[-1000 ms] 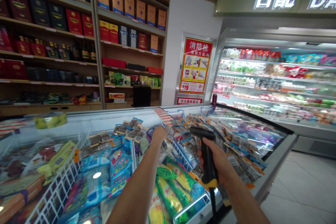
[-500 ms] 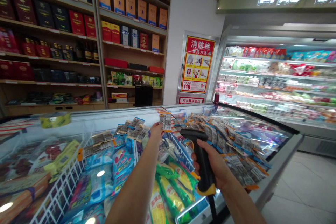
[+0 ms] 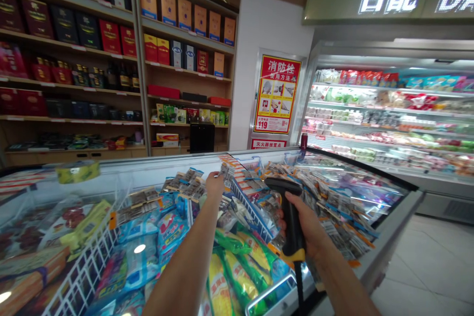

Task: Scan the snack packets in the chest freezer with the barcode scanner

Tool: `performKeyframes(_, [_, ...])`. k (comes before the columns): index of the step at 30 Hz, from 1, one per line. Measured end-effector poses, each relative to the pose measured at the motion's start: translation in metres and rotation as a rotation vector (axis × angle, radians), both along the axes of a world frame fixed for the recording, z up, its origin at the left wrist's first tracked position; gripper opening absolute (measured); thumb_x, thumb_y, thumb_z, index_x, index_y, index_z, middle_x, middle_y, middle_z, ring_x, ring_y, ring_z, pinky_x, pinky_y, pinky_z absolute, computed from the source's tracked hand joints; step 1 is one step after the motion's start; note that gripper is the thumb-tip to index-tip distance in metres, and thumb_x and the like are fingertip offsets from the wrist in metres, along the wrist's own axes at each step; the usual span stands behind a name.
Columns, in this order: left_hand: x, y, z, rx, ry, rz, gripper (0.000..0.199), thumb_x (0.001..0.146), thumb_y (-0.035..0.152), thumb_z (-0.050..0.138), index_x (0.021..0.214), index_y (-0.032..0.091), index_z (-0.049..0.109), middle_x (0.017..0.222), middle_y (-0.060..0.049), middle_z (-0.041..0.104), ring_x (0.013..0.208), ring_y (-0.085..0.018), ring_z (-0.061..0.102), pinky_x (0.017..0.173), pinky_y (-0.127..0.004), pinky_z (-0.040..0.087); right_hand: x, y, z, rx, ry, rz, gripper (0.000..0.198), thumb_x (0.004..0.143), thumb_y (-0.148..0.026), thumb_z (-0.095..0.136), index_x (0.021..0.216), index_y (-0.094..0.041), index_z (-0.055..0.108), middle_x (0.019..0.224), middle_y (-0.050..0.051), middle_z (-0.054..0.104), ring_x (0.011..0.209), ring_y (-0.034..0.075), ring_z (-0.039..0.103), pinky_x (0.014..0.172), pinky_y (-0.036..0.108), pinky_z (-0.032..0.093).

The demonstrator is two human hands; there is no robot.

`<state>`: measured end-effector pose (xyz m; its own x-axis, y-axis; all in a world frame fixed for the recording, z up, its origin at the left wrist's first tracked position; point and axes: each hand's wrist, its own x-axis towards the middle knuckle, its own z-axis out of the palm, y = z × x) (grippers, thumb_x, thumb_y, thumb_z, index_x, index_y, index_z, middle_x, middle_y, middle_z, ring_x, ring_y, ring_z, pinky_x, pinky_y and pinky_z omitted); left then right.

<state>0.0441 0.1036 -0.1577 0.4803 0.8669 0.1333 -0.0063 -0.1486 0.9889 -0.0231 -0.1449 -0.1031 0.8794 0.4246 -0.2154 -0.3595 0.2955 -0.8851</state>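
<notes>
Open air lies above the corn bags (image 3: 237,274), between the two forearms, and above the blue bags (image 3: 138,254) further left. A wire divider (image 3: 255,217) stands between the left hand (image 3: 215,185) and the heaped packets (image 3: 335,205). The scanner (image 3: 292,224) and its hanging cable (image 3: 299,289) obstruct the space beside the right hand (image 3: 309,229).

The barcode scanner (image 3: 294,224) looks like matt plastic; the small packets (image 3: 227,171) and corn bags (image 3: 221,284) glossy plastic film; the basket (image 3: 86,267) coated wire; the shelving (image 3: 163,79) matt wood; the floor tiles (image 3: 416,269) smooth.
</notes>
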Motion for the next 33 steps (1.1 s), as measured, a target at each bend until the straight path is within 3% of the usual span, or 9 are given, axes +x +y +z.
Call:
performKeyframes(4, [-0.026, 0.021, 0.010, 0.210, 0.296, 0.120, 0.028, 0.068, 0.021, 0.050, 0.095, 0.016, 0.056, 0.085, -0.012, 0.062, 0.083, -0.026, 0.056, 0.067, -0.035, 0.041, 0.012, -0.006, -0.003, 0.009, 0.000, -0.056, 0.021, 0.074, -0.039, 0.049, 0.073, -0.019, 0.051, 0.042, -0.004, 0.049, 0.030, 0.010, 0.044, 0.028, 0.020, 0.036])
performKeyframes(9, [-0.061, 0.044, 0.020, 0.386, 0.536, 0.208, 0.034, 0.073, 0.020, 0.043, 0.105, 0.018, 0.052, 0.091, -0.013, 0.060, 0.090, -0.029, 0.054, 0.072, -0.040, 0.038, 0.020, -0.010, -0.009, 0.031, -0.015, -0.082, 0.021, 0.073, -0.040, 0.050, 0.074, -0.019, 0.052, 0.043, -0.004, 0.050, 0.031, 0.009, 0.045, 0.028, 0.020, 0.037])
performKeyframes(14, [-0.068, 0.041, 0.023, 0.659, 0.555, 0.423, 0.037, 0.074, 0.025, 0.043, 0.110, 0.018, 0.050, 0.114, -0.013, 0.049, 0.106, -0.031, 0.042, 0.082, -0.045, 0.034, 0.025, -0.010, -0.010, 0.034, -0.063, -0.098, 0.021, 0.071, -0.039, 0.053, 0.072, -0.018, 0.052, 0.043, -0.004, 0.050, 0.031, 0.009, 0.045, 0.028, 0.019, 0.036])
performKeyframes(16, [-0.059, 0.024, 0.027, 0.705, 0.541, 0.335, 0.037, 0.074, 0.028, 0.043, 0.110, 0.018, 0.049, 0.113, -0.013, 0.050, 0.107, -0.029, 0.042, 0.083, -0.042, 0.035, 0.027, -0.009, -0.010, 0.031, -0.072, -0.102, 0.022, 0.071, -0.039, 0.053, 0.073, -0.017, 0.052, 0.044, -0.004, 0.050, 0.031, 0.009, 0.045, 0.028, 0.019, 0.036])
performKeyframes(18, [-0.045, -0.001, 0.030, 0.710, 0.544, 0.146, 0.037, 0.075, 0.031, 0.043, 0.109, 0.019, 0.049, 0.108, -0.012, 0.054, 0.105, -0.027, 0.045, 0.082, -0.039, 0.036, 0.030, -0.009, -0.011, 0.024, -0.066, -0.107, 0.022, 0.071, -0.039, 0.053, 0.073, -0.017, 0.052, 0.043, -0.004, 0.050, 0.030, 0.009, 0.045, 0.027, 0.020, 0.036])
performKeyframes(21, [-0.018, -0.043, 0.031, 0.593, 0.590, -0.144, 0.043, 0.076, 0.044, 0.040, 0.110, 0.018, 0.046, 0.103, -0.012, 0.058, 0.097, -0.026, 0.053, 0.076, -0.037, 0.040, 0.034, -0.009, -0.013, 0.015, -0.044, -0.119, 0.021, 0.072, -0.039, 0.051, 0.072, -0.017, 0.051, 0.042, -0.004, 0.049, 0.030, 0.010, 0.045, 0.027, 0.021, 0.036])
performKeyframes(23, [-0.002, -0.068, 0.027, 0.522, 0.634, -0.262, 0.049, 0.074, 0.050, 0.039, 0.109, 0.016, 0.047, 0.103, -0.015, 0.059, 0.096, -0.028, 0.054, 0.075, -0.037, 0.041, 0.036, -0.009, -0.015, 0.018, -0.043, -0.124, 0.020, 0.072, -0.038, 0.051, 0.073, -0.018, 0.051, 0.042, -0.004, 0.049, 0.030, 0.011, 0.045, 0.027, 0.021, 0.036])
performKeyframes(28, [0.025, -0.101, 0.009, 0.441, 0.547, -0.294, 0.047, 0.068, 0.043, 0.054, 0.105, 0.014, 0.049, 0.098, -0.018, 0.060, 0.093, -0.030, 0.056, 0.072, -0.037, 0.042, 0.035, -0.009, -0.017, 0.000, -0.056, -0.131, 0.020, 0.072, -0.038, 0.052, 0.073, -0.018, 0.051, 0.042, -0.004, 0.050, 0.030, 0.011, 0.045, 0.027, 0.022, 0.037])
performKeyframes(33, [0.032, -0.083, -0.005, 0.262, 0.318, -0.269, 0.041, 0.060, 0.016, 0.063, 0.099, 0.014, 0.053, 0.091, -0.015, 0.062, 0.089, -0.029, 0.058, 0.070, -0.036, 0.044, 0.025, -0.009, -0.013, 0.002, -0.078, -0.122, 0.019, 0.073, -0.037, 0.051, 0.071, -0.018, 0.050, 0.043, -0.004, 0.050, 0.030, 0.010, 0.045, 0.028, 0.021, 0.037])
